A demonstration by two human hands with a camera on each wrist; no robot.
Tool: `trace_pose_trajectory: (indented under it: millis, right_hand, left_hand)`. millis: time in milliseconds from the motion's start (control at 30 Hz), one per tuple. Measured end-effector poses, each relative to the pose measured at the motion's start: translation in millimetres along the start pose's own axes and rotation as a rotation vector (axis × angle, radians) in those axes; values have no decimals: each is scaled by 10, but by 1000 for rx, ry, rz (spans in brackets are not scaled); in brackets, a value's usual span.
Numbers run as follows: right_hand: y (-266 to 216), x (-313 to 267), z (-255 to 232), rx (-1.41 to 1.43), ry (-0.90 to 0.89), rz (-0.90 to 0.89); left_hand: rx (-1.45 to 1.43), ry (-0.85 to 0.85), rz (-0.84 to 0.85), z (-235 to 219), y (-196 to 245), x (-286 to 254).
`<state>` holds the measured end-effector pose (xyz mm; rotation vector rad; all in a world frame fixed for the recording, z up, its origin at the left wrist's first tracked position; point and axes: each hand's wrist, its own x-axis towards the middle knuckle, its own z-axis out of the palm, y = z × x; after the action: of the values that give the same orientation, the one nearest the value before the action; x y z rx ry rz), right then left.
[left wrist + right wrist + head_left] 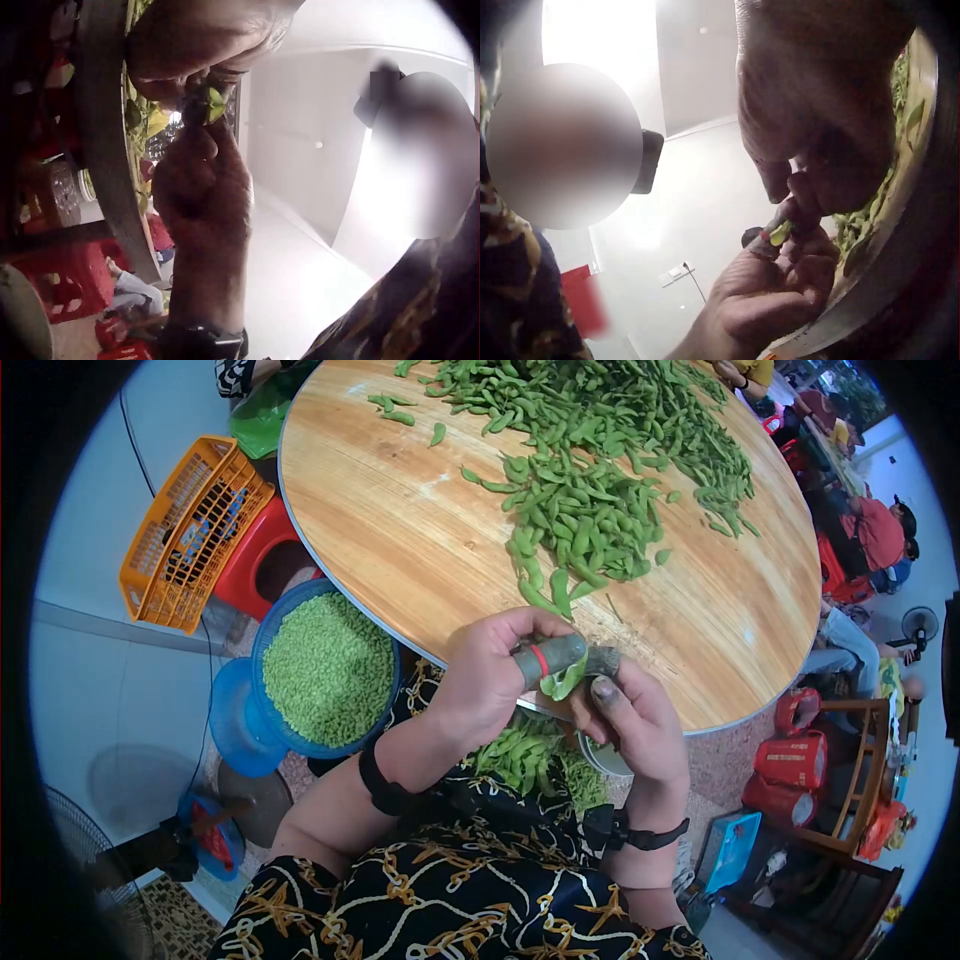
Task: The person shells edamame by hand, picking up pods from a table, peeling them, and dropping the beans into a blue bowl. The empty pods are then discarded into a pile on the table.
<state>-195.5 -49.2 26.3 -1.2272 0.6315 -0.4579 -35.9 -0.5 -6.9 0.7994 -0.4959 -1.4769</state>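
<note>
A green pod (563,678) is pinched between both hands over the near edge of the round wooden table (400,540). The left hand (490,668) has a grey cover with a red band on its thumb and curls its fingers round the pod. My right hand (640,720), with dark-stained fingertips, grips the pod's other side. In the left wrist view a bit of the pod (214,106) shows between the fingers; the right wrist view shows it too (780,234). Just beyond the hands lies a heap of pods (580,520).
A blue basin of shelled beans (330,670) stands left, below the table edge, near a red stool (262,560) and an orange crate (190,535). More pods (520,755) lie near the lap. Red stools and seated people are at the right.
</note>
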Motion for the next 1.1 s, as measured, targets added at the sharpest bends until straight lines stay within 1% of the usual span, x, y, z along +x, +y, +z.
trace_pose_trajectory:
  millis: [33, 67, 100, 133, 167, 200, 233, 267, 333, 367, 400, 433, 467, 500, 533, 567, 600, 667, 700, 733, 767, 800, 833, 867, 900, 933, 967, 1000, 1067, 1100]
  right_hand:
    - [37, 4, 5, -2, 2, -1]
    - [67, 2, 28, -85, 48, -2]
    - [82, 6, 44, -164, 91, -2]
    - [80, -6, 59, -165, 93, -4]
    - [76, -29, 81, 57, 49, 66]
    - [77, -46, 102, 280, 4, 136]
    - [85, -53, 121, 282, 6, 135]
    - [92, -60, 143, 307, 1, 144]
    - [106, -48, 193, 329, -5, 148]
    - [129, -40, 231, 7, 100, 17]
    - [152, -33, 262, -315, 204, -113]
    - [171, -19, 281, -315, 204, -113]
    - [188, -4, 295, -333, 217, -113]
    - [197, 9, 298, -352, 230, -112]
    - [193, 25, 280, -352, 230, -112]
    - [185, 47, 253, -91, 202, -19]
    - [182, 68, 237, 171, 170, 75]
    - [192, 98, 234, 180, 148, 76]
    - [189, 119, 228, 187, 127, 74]
    - [120, 117, 141, -46, -31, 81]
    - [62, 140, 132, -44, -33, 80]
    - [-13, 172, 135, -212, 70, 41]
    - [-56, 227, 124, -379, 175, 2]
    - [64, 376, 62, -727, 305, -387]
    - [61, 447, 59, -724, 310, -385]
    - [47, 514, 65, -1008, 356, -368]
    - [47, 553, 84, -1291, 398, -344]
    - [68, 579, 107, -1363, 409, -328]
    - [67, 566, 126, -1406, 401, -336]
    - [74, 541, 132, -1451, 391, -338]
  left_hand:
    - [30, 7, 56, -2, -13, -9]
    - [27, 0, 56, 1, 5, -40]
    - [-39, -57, -31, -1, 46, -75]
    - [-104, -113, -119, -16, 78, -101]
    - [-103, -116, -120, -69, 79, -112]
    - [-196, -209, -139, -133, 66, -120]
    - [-289, -301, -160, -165, 56, -130]
    - [-287, -302, -164, -160, 49, -149]
    - [-180, -147, -182, -115, 71, -178]
    - [-179, -147, -182, -110, 78, -188]
    - [200, -116, -22, -108, 81, -198]
    - [579, -82, 140, -103, 89, -205]
    - [645, -52, 93, -108, 117, -221]
    - [645, -53, 93, -107, 125, -227]
    - [678, -34, 136, -109, 129, -231]
    - [710, -14, 180, -111, 134, -241]
    - [710, -9, 177, -96, 162, -262]
    - [535, 35, 63, -52, 235, -292]
    - [536, 38, 64, -70, 223, -281]
    - [355, 62, 109, -111, 186, -256]
    - [173, 84, 152, -166, 139, -219]
    - [211, 54, 227, -299, 90, -167]
    - [213, 55, 224, -301, 97, -164]
    - [375, -2, 229, -290, 105, -176]
    - [535, -64, 235, -262, 132, -183]
    - [836, -73, 12, -123, 261, -247]
    - [906, -228, 217, -165, 152, -224]
    - [919, -253, 211, -131, 134, -240]
    - [935, -277, 206, -102, 149, -250]
    - [857, -182, 108, -97, 166, -254]
